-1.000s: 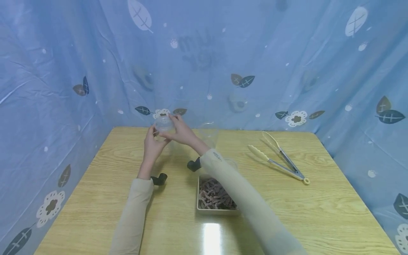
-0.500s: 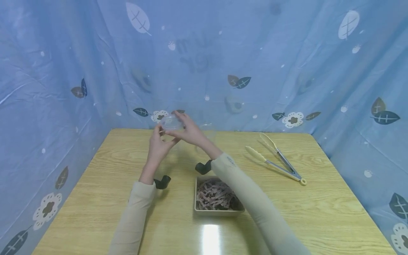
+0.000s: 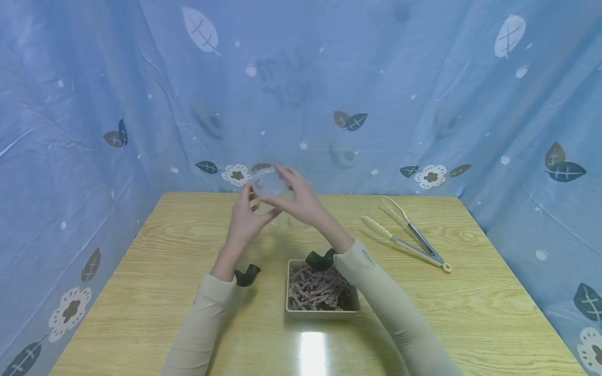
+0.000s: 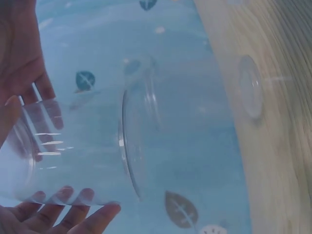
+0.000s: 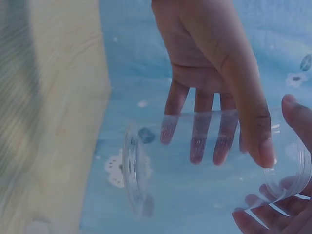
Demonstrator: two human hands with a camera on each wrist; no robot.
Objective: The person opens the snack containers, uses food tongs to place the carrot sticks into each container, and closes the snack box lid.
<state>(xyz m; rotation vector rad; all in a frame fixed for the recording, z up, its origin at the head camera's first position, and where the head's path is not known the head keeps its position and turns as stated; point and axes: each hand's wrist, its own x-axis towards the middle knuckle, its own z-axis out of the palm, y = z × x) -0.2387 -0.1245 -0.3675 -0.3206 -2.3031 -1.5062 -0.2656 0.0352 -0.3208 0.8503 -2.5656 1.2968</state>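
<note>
A clear cylindrical cup (image 3: 269,184) is held up above the far side of the table between both hands. My left hand (image 3: 246,220) grips its near left side, fingers curled round the wall. From the right, my right hand (image 3: 302,202) holds it between thumb and fingers, which show through the clear wall in the right wrist view. One end of the cup (image 4: 129,146) has a rim and points toward the table; which end is the mouth I cannot tell. A second clear cup (image 4: 195,92) stands on the table beyond, mostly hidden by my hands in the head view.
Under my right wrist sits a beige rectangular box (image 3: 324,315) of greyish-purple strips. Spread-open tongs (image 3: 418,243) with pale yellow tips lie to the right on the wooden table (image 3: 155,292). A blue patterned curtain (image 3: 423,68) hangs around the back and sides.
Both hands have shifted to the right with the cup between them, which now looks a little larger in the head view. The box and tongs have stayed in place.
</note>
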